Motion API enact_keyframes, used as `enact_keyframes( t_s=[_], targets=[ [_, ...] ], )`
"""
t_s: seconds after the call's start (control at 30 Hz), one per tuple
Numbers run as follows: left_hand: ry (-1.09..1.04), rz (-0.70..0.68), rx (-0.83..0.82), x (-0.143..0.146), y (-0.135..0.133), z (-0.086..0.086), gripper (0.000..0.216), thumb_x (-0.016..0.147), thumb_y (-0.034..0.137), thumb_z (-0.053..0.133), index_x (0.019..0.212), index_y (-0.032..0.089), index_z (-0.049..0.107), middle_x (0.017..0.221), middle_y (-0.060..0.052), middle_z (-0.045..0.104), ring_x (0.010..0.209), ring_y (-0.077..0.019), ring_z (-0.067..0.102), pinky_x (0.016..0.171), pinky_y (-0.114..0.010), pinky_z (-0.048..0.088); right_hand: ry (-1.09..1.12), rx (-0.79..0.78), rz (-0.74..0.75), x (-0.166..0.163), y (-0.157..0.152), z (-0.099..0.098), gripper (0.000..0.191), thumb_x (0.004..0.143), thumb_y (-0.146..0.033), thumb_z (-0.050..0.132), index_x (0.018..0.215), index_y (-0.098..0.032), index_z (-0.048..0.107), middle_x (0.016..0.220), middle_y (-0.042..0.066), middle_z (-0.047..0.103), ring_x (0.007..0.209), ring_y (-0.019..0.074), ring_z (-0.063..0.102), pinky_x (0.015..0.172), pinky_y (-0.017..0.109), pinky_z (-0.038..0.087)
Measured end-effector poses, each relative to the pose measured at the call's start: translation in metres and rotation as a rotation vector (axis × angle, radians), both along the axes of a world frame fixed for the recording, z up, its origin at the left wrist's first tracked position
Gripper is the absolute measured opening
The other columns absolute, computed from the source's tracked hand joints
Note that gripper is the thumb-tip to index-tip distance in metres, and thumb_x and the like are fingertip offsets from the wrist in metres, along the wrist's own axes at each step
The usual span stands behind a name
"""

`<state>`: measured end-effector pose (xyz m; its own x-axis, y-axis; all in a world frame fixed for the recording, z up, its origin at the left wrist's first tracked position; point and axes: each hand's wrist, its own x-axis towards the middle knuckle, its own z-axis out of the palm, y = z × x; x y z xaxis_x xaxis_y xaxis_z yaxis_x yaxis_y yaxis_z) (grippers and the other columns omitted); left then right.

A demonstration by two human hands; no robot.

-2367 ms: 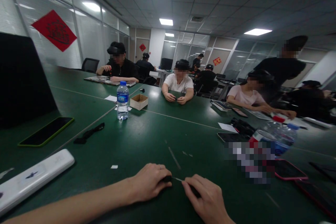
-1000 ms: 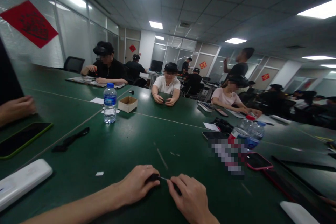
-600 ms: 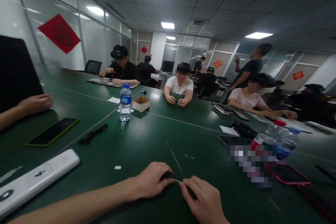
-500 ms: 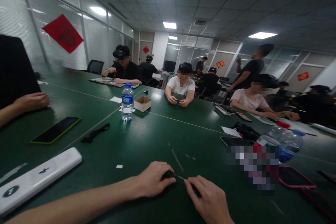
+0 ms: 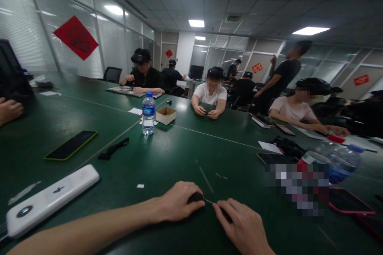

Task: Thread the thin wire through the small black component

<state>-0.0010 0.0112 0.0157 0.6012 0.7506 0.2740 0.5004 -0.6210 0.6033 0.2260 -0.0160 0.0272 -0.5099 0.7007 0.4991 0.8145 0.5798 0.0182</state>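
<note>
Low over the near edge of the green table, my left hand is closed around a small black object; most of it is hidden by the fingers. A thin metal shaft runs from it across the gap to my right hand. The right thumb and forefinger pinch the shaft's other end, and the dark space under those fingers hides whatever else they may hold. I cannot make out what kind of tool or part this is.
To the left lie a white power bank-like device, a phone with a green edge and a black strap. Ahead stand a water bottle and an open cardboard box. More bottles and a pink-edged phone are right. Several people sit around.
The view has shifted slightly, so things on the table appear further right. Both hands keep the same grip. At the far left, another person's hand and a dark panel have moved toward the frame's edge.
</note>
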Motion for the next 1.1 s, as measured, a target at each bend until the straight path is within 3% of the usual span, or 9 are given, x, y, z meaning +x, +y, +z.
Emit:
enact_keyframes(
  t_s=[0.87, 1.1],
  targets=[
    [-0.014, -0.017, -0.018, -0.0017, -0.0014, -0.0013, 0.021, 0.09, 0.032, 0.054, 0.102, 0.017, 0.063, 0.095, -0.005, 0.066, 0.085, -0.0164, 0.061, 0.078, -0.029, 0.047, 0.048, -0.155, -0.06, -0.0021, -0.0059, -0.0023, 0.028, 0.094, -0.033, 0.044, 0.087, -0.023, 0.069, 0.075, -0.001, 0.064, 0.06, 0.0073, 0.054, 0.056, 0.019, 0.034],
    [0.009, -0.044, 0.009, -0.0015, -0.0021, -0.0024, 0.022, 0.091, 0.031, 0.053, 0.103, 0.016, 0.063, 0.093, -0.005, 0.066, 0.084, -0.0169, 0.06, 0.076, -0.028, 0.047, 0.008, -0.12, -0.067, -0.0052, -0.0075, 0.0004, 0.029, 0.095, -0.031, 0.042, 0.086, -0.023, 0.069, 0.075, 0.0, 0.064, 0.061, 0.0081, 0.054, 0.056, 0.02, 0.033]
  ],
)
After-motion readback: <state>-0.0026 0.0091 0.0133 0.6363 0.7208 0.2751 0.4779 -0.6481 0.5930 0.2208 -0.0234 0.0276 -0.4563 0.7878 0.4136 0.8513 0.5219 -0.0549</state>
